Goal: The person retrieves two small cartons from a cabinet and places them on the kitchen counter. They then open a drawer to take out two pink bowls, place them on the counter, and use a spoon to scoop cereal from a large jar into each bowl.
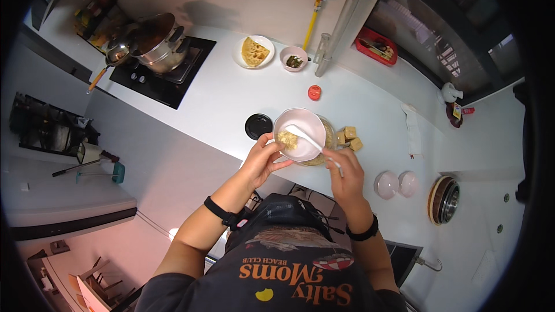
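Observation:
My left hand [262, 161] grips a pale pink bowl [305, 151] by its left rim, tilted above the counter. Inside lies a small heap of yellowish flakes [287, 139], which look like oats. In my right hand [347, 175] is a white spoon [305, 135], its head down in the bowl beside the flakes. Partly hidden beneath the bowl stands a clear container [330, 134] of similar flakes. A round black lid [259, 126] lies just left of the bowl.
Small tan cubes [349, 133] sit right of the container, and a red cap [314, 92] behind it. Farther back are a plate [235, 57] with flatbread and a bowl [283, 57] with greens. A steel pot [160, 58] stands on the stove. Two pink bowls [386, 185] rest at right.

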The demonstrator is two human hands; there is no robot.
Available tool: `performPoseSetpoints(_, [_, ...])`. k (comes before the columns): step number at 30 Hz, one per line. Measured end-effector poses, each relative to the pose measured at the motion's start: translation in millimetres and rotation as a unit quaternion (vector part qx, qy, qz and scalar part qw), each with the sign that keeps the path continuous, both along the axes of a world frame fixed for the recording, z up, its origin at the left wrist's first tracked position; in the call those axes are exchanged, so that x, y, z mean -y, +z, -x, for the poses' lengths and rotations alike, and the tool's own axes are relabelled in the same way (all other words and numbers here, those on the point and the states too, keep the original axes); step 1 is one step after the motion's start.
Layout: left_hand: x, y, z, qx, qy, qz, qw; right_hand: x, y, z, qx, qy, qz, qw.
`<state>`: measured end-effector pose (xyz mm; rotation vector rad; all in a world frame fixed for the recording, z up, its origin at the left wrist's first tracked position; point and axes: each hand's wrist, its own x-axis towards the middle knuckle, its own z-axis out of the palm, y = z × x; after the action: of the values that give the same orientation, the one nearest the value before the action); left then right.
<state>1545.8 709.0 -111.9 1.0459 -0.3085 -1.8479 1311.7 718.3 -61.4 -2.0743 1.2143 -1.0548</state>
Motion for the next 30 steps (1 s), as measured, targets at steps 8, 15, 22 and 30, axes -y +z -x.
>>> performPoseSetpoints(8, [-3.5, -6.2, -3.3, -0.004, 0.017, 0.007, 1.0, -9.3, -22.2, 7.9, 0.339, -0.167, -0.08, 0.922])
performPoseSetpoints(15, [-14.6, -14.6, -32.7, 0.072, 0.107, 0.006, 0.992, 10.8, -57.5, 26.6, 0.125, -0.208, -0.075, 0.967])
performPoseSetpoints(22, [-21.3, -20.9, -42.8, 0.071, 0.141, -0.003, 0.987, 48.3, -86.3, -1.9, -0.119, -0.14, 0.022, 0.983])
performPoseSetpoints(30, [-22.1, -21.0, -39.9, 0.067, 0.149, -0.012, 0.986, 61.2, -92.3, -7.5, -0.119, -0.135, -0.111, 0.977])
